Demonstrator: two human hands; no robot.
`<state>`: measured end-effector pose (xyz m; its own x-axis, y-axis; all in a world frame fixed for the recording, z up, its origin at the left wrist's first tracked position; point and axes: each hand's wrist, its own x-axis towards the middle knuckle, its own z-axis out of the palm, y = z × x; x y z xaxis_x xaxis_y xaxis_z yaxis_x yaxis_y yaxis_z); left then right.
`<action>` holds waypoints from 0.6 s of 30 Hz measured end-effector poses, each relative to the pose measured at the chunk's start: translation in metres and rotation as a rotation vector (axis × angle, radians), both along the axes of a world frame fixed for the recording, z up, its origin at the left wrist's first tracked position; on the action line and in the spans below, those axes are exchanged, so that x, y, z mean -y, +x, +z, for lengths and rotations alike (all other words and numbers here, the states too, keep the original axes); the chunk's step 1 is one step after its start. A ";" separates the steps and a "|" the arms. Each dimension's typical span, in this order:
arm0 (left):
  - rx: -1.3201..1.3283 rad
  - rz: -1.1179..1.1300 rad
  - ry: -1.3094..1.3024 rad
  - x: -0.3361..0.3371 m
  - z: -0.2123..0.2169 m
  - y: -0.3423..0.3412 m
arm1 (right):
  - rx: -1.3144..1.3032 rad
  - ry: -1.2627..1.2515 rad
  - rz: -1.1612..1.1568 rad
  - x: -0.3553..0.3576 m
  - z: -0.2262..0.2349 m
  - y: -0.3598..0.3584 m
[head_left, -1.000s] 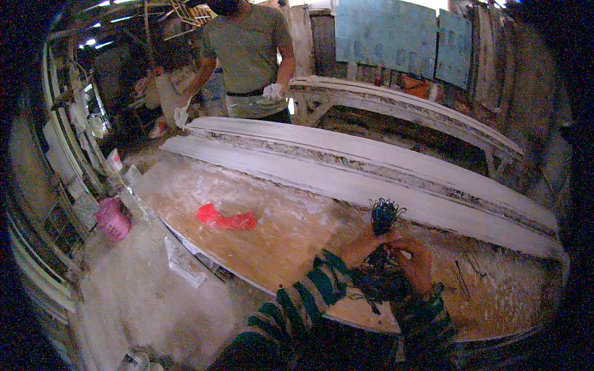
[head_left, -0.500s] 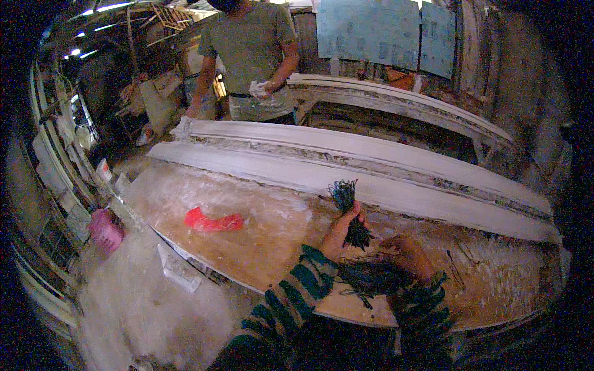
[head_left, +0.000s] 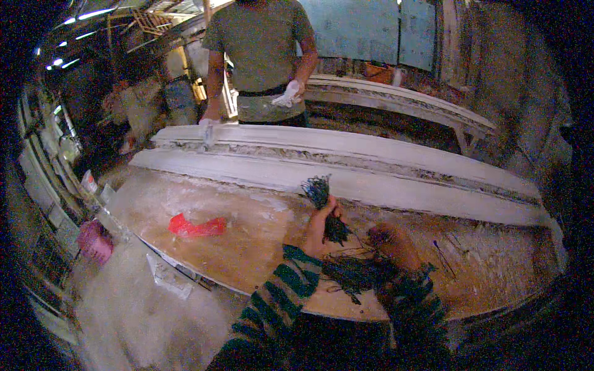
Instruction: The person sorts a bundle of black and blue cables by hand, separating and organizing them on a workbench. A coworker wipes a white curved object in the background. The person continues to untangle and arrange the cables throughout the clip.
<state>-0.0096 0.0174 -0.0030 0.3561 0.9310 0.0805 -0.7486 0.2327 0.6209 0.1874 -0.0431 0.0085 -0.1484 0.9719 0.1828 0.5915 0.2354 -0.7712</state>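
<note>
My left hand (head_left: pixel 319 226) is closed around a bundle of dark strands (head_left: pixel 317 191), which look like thin cords or wires. Their looped ends stick up above the fist, and the loose ends hang below it. Close by on the right, my right hand (head_left: pixel 399 248) is low over the brown board (head_left: pixel 260 232), fingers curled together. What sits between those fingers is too blurred to make out. A tangled pile of similar dark strands (head_left: pixel 354 273) lies on the board below both hands, partly covered by my right sleeve.
Two long white-coated mouldings (head_left: pixel 377 180) lie across the board's far side. A co-worker (head_left: pixel 260 55) stands behind them, one hand on the far moulding, the other holding a white cloth (head_left: pixel 288 94). A red piece (head_left: pixel 197 226), a few loose strands (head_left: pixel 447 260) and a pink basket (head_left: pixel 94 242) are around.
The whole view has shifted, so the board and mouldings sit a little further left. My left hand still grips the bundle. The co-worker's hand has moved rightward along the far moulding.
</note>
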 end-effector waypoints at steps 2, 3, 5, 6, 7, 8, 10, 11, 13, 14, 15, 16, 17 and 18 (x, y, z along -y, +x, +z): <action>-0.053 -0.012 -0.002 0.000 0.001 -0.002 | -0.008 0.020 -0.058 -0.001 -0.002 0.001; -0.080 -0.015 -0.001 0.000 0.001 -0.002 | 0.030 0.064 -0.066 0.000 -0.002 0.001; -0.049 0.006 -0.001 -0.004 -0.002 0.000 | 0.016 0.107 -0.049 0.001 0.002 0.002; -0.064 -0.003 0.009 -0.006 -0.004 -0.001 | -0.037 0.104 -0.025 0.000 0.004 0.000; -0.079 -0.010 0.020 -0.008 -0.007 -0.001 | -0.089 0.103 0.000 0.000 0.007 -0.001; -0.064 -0.011 0.026 -0.011 -0.010 0.000 | -0.079 0.070 -0.021 0.001 0.009 0.000; -0.033 -0.012 0.038 -0.015 -0.016 0.002 | -0.058 0.002 -0.061 0.002 0.011 -0.001; -0.041 -0.013 0.033 -0.017 -0.019 0.002 | -0.073 -0.001 -0.066 0.002 0.011 -0.001; -0.059 -0.018 0.022 -0.018 -0.023 0.002 | -0.104 -0.006 -0.075 0.000 0.009 -0.002; -0.062 -0.036 0.021 -0.018 -0.024 0.002 | -0.139 0.084 -0.072 -0.002 0.006 -0.003; -0.064 -0.055 0.021 -0.017 -0.025 0.002 | -0.174 0.175 -0.069 -0.005 0.004 -0.005; -0.066 -0.072 0.021 -0.015 -0.024 0.002 | -0.209 0.266 -0.065 -0.006 0.001 -0.005; -0.096 -0.094 0.053 -0.013 -0.023 0.003 | -0.339 0.184 -0.077 -0.006 -0.002 -0.003; -0.126 -0.116 0.085 -0.009 -0.020 0.004 | -0.470 0.100 -0.089 -0.005 -0.003 -0.001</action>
